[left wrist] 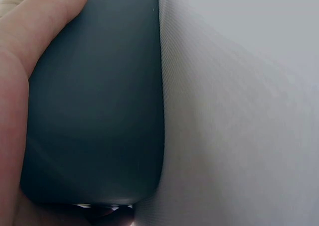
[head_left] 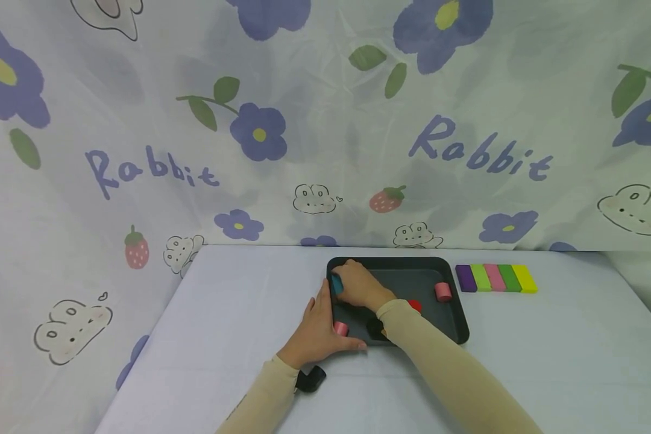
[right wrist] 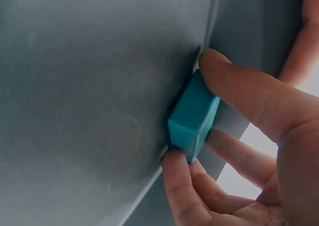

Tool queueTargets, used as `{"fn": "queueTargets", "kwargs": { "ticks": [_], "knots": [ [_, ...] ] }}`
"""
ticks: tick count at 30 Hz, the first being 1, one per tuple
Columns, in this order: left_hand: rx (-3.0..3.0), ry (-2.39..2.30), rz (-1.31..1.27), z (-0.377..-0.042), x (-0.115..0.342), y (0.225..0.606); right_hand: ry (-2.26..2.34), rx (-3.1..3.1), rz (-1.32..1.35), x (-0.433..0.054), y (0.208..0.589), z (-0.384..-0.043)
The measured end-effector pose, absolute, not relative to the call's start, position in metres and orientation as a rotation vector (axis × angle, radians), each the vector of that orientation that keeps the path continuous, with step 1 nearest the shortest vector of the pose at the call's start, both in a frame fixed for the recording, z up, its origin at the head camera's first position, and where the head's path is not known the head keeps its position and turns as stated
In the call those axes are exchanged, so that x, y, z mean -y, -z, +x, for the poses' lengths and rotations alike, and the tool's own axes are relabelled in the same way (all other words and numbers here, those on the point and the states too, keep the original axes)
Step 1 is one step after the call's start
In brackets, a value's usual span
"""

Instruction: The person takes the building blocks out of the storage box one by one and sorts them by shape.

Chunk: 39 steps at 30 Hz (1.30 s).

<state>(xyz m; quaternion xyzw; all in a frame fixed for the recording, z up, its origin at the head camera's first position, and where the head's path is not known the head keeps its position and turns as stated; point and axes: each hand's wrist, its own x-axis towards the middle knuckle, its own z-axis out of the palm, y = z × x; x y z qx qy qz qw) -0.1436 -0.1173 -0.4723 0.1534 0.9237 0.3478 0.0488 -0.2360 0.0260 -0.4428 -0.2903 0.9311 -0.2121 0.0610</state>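
Note:
Over the left side of a dark rectangular baking tray (head_left: 412, 274), my right hand (head_left: 360, 286) pinches a teal block (head_left: 337, 284) between thumb and fingertips. In the right wrist view the block (right wrist: 192, 106) is tilted, close to where the tray floor meets its side wall. My left hand (head_left: 320, 334) steadies the tray's near left corner, its straight fingers along the left side and its thumb along the near edge. A pink cylinder (head_left: 340, 329) lies inside that corner beside the left hand.
Another pink cylinder (head_left: 443, 292) stands at the tray's right side. A red piece (head_left: 415, 306) shows partly behind the right sleeve. Right of the tray, several colored blocks (head_left: 496, 278) lie in a row on the white table (head_left: 239, 301). A patterned cloth (head_left: 325, 120) hangs behind.

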Motion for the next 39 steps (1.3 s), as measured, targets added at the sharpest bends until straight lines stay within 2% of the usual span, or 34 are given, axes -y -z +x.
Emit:
{"fn": "queueTargets", "kwargs": {
  "ticks": [14, 39],
  "knots": [
    [-2.820, -1.059, 0.496, -0.143, 0.119, 0.472, 0.824, -2.779, -0.768, -0.042, 0.424, -0.227],
    [-2.827, -1.036, 0.447, -0.143, 0.117, 0.472, 1.037, -2.853, -0.649, -0.099, 0.411, -0.195]
  ]
}}
